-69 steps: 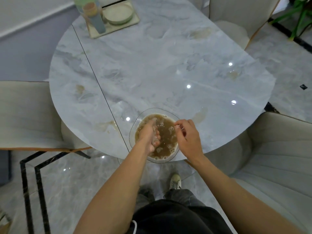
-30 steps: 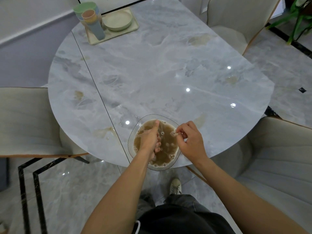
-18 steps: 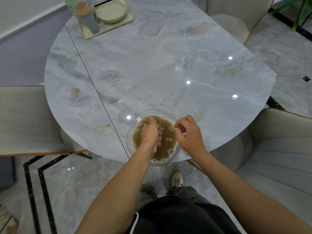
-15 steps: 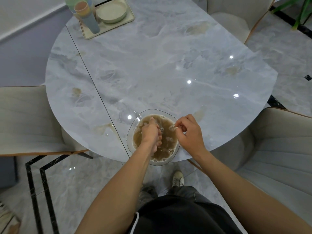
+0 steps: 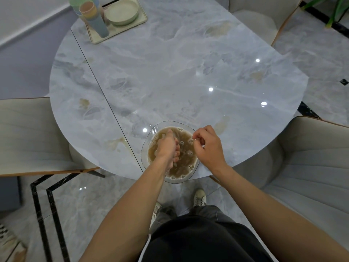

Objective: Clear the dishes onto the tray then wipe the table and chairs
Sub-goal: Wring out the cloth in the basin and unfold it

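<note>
Tray [image 5: 95, 41], upper left, is loaded. Your left hand [image 5: 167, 148] is fisted in the bowl [image 5: 149, 136], perhaps round something. Your right hand [image 5: 209, 146] pinches its rim. The table [image 5: 170, 72] is stained, not yet wiped.

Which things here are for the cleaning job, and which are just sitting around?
Job: glass bowl, left hand in it, right hand at its rim, tray, cups, plates, stained table, chairs.
Lying about: plant, shoes.

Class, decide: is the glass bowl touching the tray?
Apart. The head view shows the glass bowl at the near edge, the tray at the far edge, with table between.
</note>
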Available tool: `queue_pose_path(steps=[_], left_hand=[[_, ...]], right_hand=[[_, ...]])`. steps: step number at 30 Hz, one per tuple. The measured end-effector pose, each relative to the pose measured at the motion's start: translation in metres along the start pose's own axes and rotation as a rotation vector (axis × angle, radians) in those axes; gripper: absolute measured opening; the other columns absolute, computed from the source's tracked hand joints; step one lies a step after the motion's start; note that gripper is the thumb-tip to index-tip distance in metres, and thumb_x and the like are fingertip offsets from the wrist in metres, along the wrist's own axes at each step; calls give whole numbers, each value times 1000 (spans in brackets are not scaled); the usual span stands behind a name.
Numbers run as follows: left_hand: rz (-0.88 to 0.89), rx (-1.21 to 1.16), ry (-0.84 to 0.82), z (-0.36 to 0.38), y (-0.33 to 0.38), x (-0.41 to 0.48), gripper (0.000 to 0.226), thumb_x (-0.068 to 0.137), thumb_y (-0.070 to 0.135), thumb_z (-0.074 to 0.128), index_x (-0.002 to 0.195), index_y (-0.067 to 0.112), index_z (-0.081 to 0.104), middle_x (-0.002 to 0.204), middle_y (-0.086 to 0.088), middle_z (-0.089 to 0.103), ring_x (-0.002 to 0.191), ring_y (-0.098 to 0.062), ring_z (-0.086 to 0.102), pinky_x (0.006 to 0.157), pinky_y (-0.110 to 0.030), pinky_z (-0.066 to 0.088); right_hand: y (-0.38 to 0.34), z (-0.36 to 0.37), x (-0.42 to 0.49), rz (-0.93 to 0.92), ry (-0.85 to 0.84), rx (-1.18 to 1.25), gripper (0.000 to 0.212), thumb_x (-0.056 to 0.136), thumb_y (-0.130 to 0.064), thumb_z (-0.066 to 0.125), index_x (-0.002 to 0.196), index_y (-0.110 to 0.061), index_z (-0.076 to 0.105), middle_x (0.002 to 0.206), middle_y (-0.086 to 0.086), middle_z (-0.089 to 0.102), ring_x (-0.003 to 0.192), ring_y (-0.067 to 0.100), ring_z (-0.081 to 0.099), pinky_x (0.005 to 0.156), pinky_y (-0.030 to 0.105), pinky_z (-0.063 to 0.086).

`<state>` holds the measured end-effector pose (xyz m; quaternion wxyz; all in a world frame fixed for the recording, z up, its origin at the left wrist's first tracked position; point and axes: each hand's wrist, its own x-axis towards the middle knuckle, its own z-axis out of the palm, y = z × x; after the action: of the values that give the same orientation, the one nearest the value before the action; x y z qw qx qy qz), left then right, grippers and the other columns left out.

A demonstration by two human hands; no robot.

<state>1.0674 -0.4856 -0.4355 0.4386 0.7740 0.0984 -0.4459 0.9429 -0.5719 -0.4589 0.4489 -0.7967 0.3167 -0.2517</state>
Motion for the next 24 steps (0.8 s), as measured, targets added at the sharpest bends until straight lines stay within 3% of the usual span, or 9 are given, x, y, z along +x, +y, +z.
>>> queue_pose_path(steps=[6, 9, 12, 16, 21, 24], left_hand=[[-17, -49, 22, 3, 1, 0, 47, 109, 42, 36, 69, 21, 50, 50, 7, 43, 39, -11, 30, 38, -23, 24], [-20, -60, 5, 4, 2, 1, 43, 107, 35, 36, 68, 21, 48, 53, 6, 41, 39, -12, 27, 36, -24, 23], [-2, -167, -63, 3, 8, -3, 36, 104, 30, 37, 79, 15, 58, 58, 3, 41, 41, -13, 25, 37, -25, 18], [-6, -361, -143, -3, 22, -13, 56, 107, 42, 37, 53, 26, 39, 51, 6, 29, 40, -13, 18, 45, -27, 7], [-59, -308, -44, -7, 10, -2, 47, 106, 36, 40, 60, 26, 43, 57, 4, 35, 40, -12, 22, 39, -23, 12], [-72, -317, -25, -7, 1, -4, 52, 108, 41, 38, 59, 26, 41, 52, 5, 35, 40, -13, 23, 37, -23, 15]], right_hand=[[-1, 1, 0, 19, 1, 5, 11, 88, -3, 56, 87, -10, 64, 92, -3, 51, 67, 13, 51, 61, 20, 42], [-2, 1, 0, 34, 8, 7, 12, 87, -1, 57, 87, -10, 64, 91, -4, 50, 66, 13, 51, 60, 23, 43], [-4, 1, 1, 38, 15, 8, 12, 87, -2, 56, 88, -10, 64, 92, -3, 51, 65, 13, 51, 59, 25, 44], [-5, 0, 2, 56, 15, 17, 12, 88, -9, 53, 91, -10, 65, 93, -3, 52, 67, 12, 52, 60, 19, 42], [0, -3, -1, 99, 11, 4, 16, 88, 0, 56, 91, -13, 64, 92, -2, 51, 71, 12, 54, 61, 16, 42], [-2, -5, -1, 119, -4, -4, 19, 89, 3, 58, 93, -14, 64, 92, 0, 51, 74, 14, 54, 60, 14, 41]])
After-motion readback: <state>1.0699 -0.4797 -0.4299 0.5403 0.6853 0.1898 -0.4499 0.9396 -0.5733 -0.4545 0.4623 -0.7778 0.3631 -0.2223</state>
